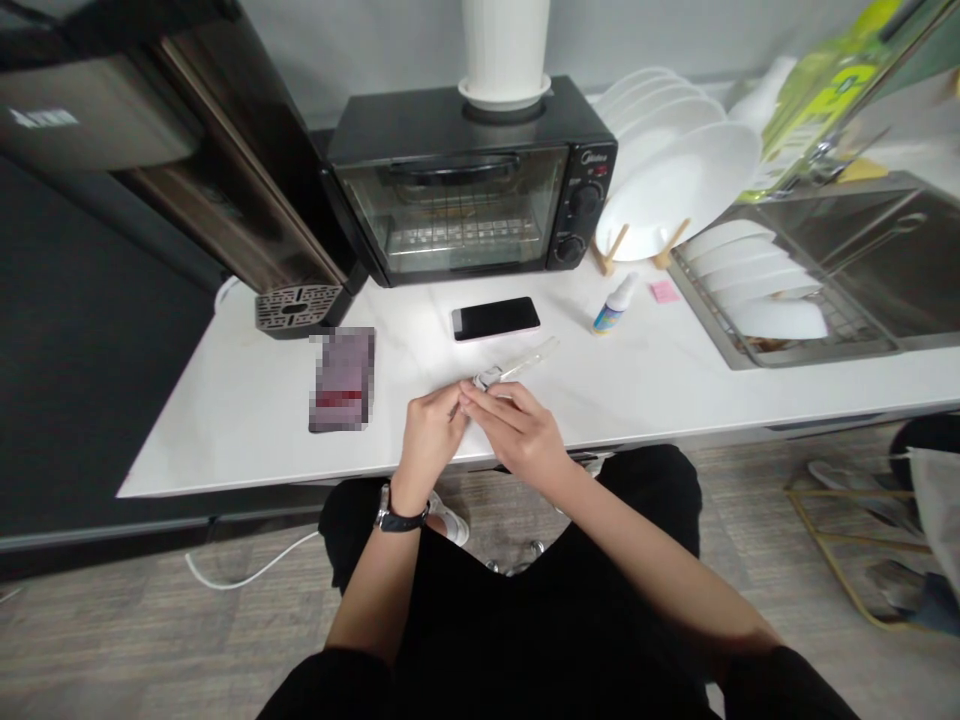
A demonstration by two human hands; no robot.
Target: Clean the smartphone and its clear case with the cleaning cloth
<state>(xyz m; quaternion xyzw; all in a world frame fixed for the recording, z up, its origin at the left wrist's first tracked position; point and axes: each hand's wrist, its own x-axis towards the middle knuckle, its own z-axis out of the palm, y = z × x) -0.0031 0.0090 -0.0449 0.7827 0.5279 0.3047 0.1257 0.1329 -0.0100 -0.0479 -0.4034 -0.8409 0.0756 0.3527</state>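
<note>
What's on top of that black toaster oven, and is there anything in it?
A white pot on a saucer. Through the glass, a wire rack shows. The door handle hides part of the interior, so I can't rule out food.

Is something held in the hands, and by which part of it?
The left hand and right hand hold a small pale object by its near end; its kind cannot be told.

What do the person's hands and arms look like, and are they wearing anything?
Both the left hand and the right hand are bare, with no gloves. The left wrist has a watch with a black strap and a shiny, silvery edge. The right wrist has nothing on it. The sleeves are black and short.
</note>
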